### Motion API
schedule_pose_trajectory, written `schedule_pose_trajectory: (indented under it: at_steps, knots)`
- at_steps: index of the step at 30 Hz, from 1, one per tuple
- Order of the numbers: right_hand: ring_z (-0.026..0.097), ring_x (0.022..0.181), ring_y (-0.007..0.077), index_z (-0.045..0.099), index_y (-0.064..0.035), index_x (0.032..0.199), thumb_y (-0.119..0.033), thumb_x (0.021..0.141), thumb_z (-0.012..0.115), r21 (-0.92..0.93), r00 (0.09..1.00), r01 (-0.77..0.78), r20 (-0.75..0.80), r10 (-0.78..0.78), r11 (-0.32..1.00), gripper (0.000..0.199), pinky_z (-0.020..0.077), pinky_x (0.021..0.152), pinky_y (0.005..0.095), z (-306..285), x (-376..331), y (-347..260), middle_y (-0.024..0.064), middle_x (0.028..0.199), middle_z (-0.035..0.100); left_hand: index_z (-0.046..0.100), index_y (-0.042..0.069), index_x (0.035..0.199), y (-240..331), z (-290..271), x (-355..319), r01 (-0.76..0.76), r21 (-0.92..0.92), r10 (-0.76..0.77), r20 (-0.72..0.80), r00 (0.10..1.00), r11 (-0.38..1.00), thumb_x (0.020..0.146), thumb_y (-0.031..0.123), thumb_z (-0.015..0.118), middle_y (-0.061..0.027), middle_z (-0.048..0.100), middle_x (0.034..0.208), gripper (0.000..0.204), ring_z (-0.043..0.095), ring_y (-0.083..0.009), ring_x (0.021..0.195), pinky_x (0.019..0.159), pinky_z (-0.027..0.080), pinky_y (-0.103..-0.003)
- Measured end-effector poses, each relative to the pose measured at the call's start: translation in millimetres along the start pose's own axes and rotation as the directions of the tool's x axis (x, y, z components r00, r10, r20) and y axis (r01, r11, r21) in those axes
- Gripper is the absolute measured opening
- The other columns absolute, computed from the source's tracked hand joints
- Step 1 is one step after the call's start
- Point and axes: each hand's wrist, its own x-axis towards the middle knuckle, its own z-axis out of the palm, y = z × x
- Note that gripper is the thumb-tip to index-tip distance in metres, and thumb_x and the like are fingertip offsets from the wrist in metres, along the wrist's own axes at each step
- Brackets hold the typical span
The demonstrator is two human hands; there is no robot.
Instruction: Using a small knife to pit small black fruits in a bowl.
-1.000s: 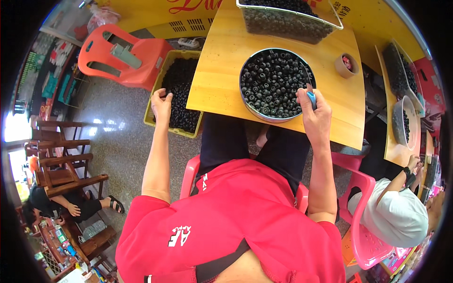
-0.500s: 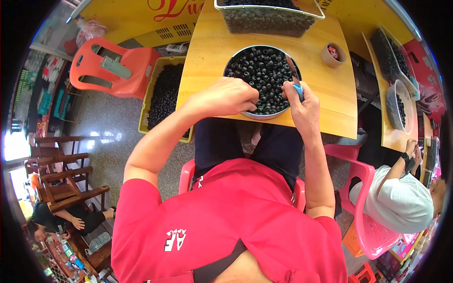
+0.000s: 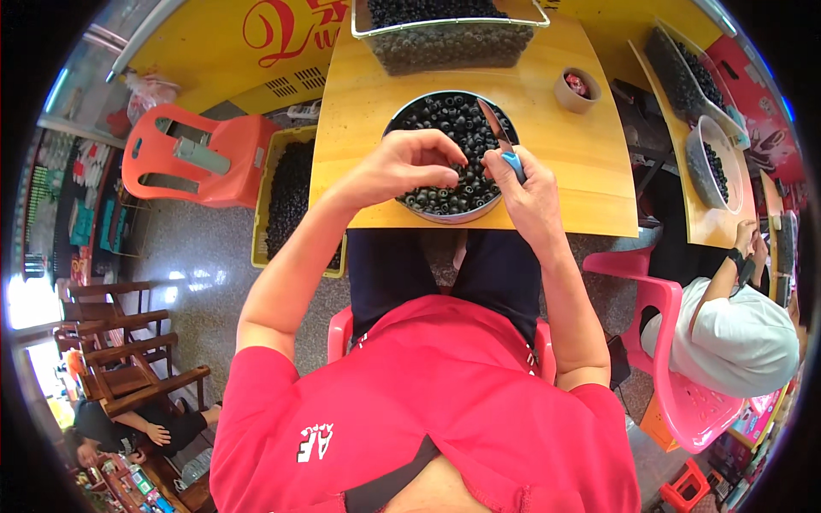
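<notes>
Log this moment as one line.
left hand: pinching dark fruit | right hand: holding blue-handled knife | both over round metal bowl

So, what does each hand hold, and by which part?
Right hand holds a small knife by its blue handle. Left hand pinches a dark round fruit with the fingertips.

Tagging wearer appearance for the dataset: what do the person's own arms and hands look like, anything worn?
Both forearms are bare from the elbow down. The left hand and the right hand are bare too: no gloves, and no rings, watch or bands that I can make out. The short sleeves belong to a red shirt with a small white marking at the lower left.
</notes>
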Motion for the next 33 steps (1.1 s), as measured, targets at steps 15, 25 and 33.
schedule_pose_trajectory:
  at_steps: [15, 25, 33]
  knots:
    - [0.039, 0.051, 0.0013, 0.063, -0.0043, 0.097, -0.022, 0.091, 0.065, 0.582, 0.992, -0.113, 0.107, 0.063, 0.806, 0.019, 0.0279, 0.045, 0.0171, 15, -13, -25, -0.0042, 0.068, 0.054, 0.062, 0.002, 0.104, -7, 52, -10, -0.44, -0.101, 0.371, -0.393, 0.841, 0.892, 0.085, 0.001, 0.067, -0.0047, 0.057, 0.098, 0.019, 0.054, -0.0092, 0.077, 0.069, 0.045, -0.023]
    - [0.039, 0.049, 0.0007, 0.062, -0.0055, 0.093, -0.022, 0.09, 0.067, 0.585, 0.968, -0.243, 0.198, 0.154, 0.774, 0.017, 0.0265, 0.043, 0.0173, 0, -6, -27, -0.0063, 0.061, 0.05, 0.061, -0.001, 0.112, -2, 62, -14, -0.307, -0.125, 0.23, -0.421, 0.878, 0.944, 0.088, 0.001, 0.064, -0.0041, 0.06, 0.099, 0.024, 0.062, -0.0104, 0.085, 0.072, 0.05, -0.022]
    - [0.045, 0.052, 0.0037, 0.063, -0.0027, 0.094, -0.02, 0.092, 0.064, 0.5, 0.984, -0.166, 0.143, 0.109, 0.85, 0.017, 0.0337, 0.045, 0.02, 1, -4, -28, -0.0038, 0.066, 0.054, 0.063, -0.003, 0.109, -7, 65, -15, -0.347, -0.011, 0.303, -0.46, 0.835, 0.938, 0.09, 0.001, 0.062, -0.0048, 0.06, 0.098, 0.02, 0.062, -0.0106, 0.083, 0.072, 0.053, -0.022]
